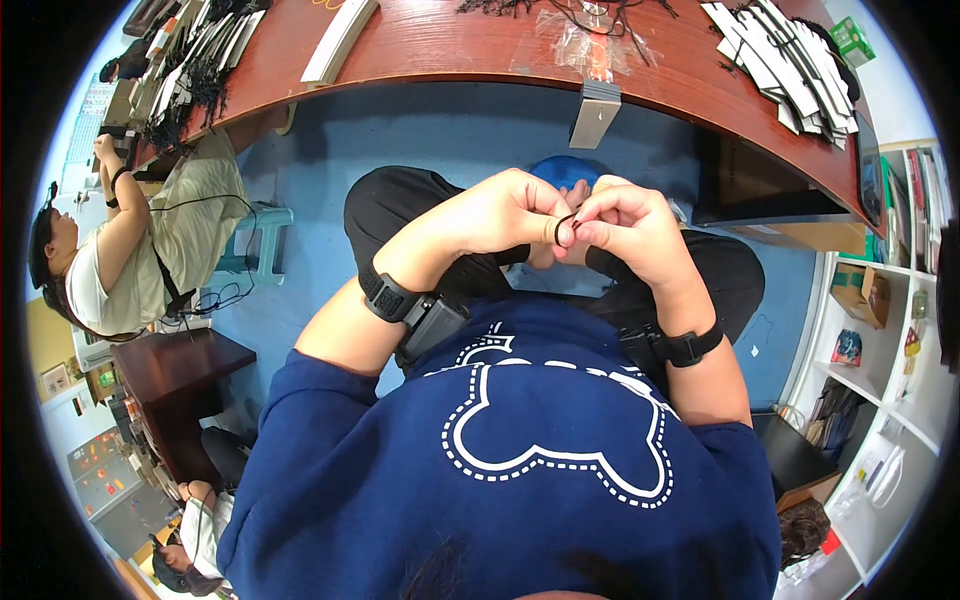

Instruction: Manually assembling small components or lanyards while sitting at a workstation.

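Observation:
My left hand [505,212] and my right hand [640,228] meet in front of my lap, short of the table edge. Between their fingertips is a thin black cord [560,230], bent into a small loop. Thumb and forefinger of each hand pinch it; the fingers hide part of its length and its ends. Beyond them, more black cords [610,22] lie on the reddish-brown table [440,40] beside clear tape. A pile of white strips with black cords [785,65] rests at the table's right side.
A small grey-white block [596,112] sits at the table's front edge. To the left stands another long white strip [338,45], with a heap of strips [205,60] farther left. A co-worker [120,240] sits there near a teal stool [262,245]. White shelves [880,370] stand at right.

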Motion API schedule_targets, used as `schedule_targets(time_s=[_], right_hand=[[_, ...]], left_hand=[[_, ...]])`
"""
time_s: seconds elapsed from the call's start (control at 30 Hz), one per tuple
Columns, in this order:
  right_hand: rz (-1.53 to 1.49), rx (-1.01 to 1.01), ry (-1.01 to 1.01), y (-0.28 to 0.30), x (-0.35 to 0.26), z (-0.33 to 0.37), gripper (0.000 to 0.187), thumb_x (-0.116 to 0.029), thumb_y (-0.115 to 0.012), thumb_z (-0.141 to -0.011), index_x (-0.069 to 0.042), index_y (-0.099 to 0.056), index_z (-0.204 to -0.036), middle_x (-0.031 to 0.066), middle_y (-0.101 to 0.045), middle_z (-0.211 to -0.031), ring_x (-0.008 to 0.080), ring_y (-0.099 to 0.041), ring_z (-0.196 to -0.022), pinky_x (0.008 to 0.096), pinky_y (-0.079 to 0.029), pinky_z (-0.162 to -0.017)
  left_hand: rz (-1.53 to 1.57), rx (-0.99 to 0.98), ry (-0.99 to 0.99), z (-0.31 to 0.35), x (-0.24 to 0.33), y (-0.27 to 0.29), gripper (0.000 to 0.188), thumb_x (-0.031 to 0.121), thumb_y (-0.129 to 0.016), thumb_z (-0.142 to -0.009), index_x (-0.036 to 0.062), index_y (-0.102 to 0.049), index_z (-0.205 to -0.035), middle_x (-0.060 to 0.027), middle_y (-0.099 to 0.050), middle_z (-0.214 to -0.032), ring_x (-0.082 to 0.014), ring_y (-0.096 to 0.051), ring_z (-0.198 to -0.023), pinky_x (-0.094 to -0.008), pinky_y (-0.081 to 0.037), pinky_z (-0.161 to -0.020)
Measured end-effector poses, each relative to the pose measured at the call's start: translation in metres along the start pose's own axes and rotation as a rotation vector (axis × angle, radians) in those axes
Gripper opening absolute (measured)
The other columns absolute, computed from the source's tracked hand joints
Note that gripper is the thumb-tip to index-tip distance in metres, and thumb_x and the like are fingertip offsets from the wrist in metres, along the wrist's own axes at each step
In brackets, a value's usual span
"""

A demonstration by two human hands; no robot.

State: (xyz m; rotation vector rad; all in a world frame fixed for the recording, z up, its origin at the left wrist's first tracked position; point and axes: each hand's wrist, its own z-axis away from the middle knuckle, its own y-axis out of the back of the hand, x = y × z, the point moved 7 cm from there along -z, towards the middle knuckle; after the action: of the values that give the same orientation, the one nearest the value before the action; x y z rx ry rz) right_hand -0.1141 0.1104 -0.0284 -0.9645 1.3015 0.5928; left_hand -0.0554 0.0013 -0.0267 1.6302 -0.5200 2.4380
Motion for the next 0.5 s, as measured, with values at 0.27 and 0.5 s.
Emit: schedule_targets(time_s=[0.27, 0.5], right_hand=[[0.087, -0.07, -0.016, -0.014, -0.014, 0.003, 0.006, -0.005, -0.067, -0.082, -0.002, -0.066, -0.087, -0.0036, -0.05, -0.068, 0.0058, -0.045, -0.062, 0.0215, -0.036, -0.056], [-0.189, -0.051, -0.186, -0.008, -0.002, 0.004, 0.011, -0.009, -0.062, -0.087, -0.004, -0.055, -0.093, -0.0043, -0.05, -0.073, 0.0026, -0.044, -0.064, 0.0176, -0.034, -0.055]], left_hand=[[-0.095, -0.147, 0.053, 0.004, -0.003, -0.004, 0.015, 0.013, -0.067, -0.086, -0.0019, -0.065, -0.087, -0.0028, -0.066, -0.077, -0.0085, -0.06, -0.07, -0.0242, -0.049, -0.069], [0.147, -0.161, 0.059, 0.003, -0.007, -0.007, 0.018, 0.021, -0.063, -0.09, 0.0032, -0.065, -0.091, -0.0004, -0.064, -0.086, -0.0077, -0.06, -0.074, -0.0217, -0.05, -0.07]])
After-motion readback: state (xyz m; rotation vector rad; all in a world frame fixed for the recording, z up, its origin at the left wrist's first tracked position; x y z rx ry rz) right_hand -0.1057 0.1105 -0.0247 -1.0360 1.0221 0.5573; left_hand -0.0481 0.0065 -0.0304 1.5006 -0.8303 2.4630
